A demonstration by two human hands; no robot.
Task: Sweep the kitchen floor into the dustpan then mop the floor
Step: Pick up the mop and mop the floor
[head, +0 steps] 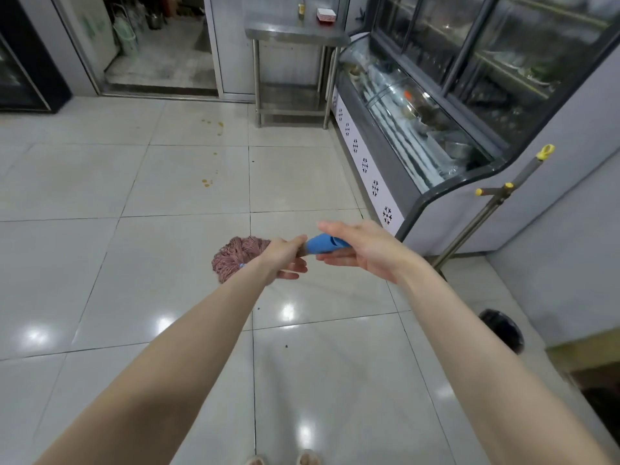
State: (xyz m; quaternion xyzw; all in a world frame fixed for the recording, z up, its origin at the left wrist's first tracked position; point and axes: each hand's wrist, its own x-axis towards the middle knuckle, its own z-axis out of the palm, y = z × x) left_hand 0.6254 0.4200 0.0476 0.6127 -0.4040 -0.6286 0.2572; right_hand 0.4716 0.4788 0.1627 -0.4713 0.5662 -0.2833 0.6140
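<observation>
A mop with a pinkish string head rests on the glossy white tiled floor in front of me. Its handle ends in a blue grip. My left hand grips the handle just below the blue grip, fingers curled round it. My right hand lies against the blue grip with thumb and fingers stretched out, not closed round it. Orange-brown spots mark the tiles further ahead, with more near the steel table. Small dark specks dot the floor close to me.
A glass display fridge runs along the right. A steel table stands ahead beside an open doorway. A metal pole with yellow tips leans on the right wall. A black round object sits low right.
</observation>
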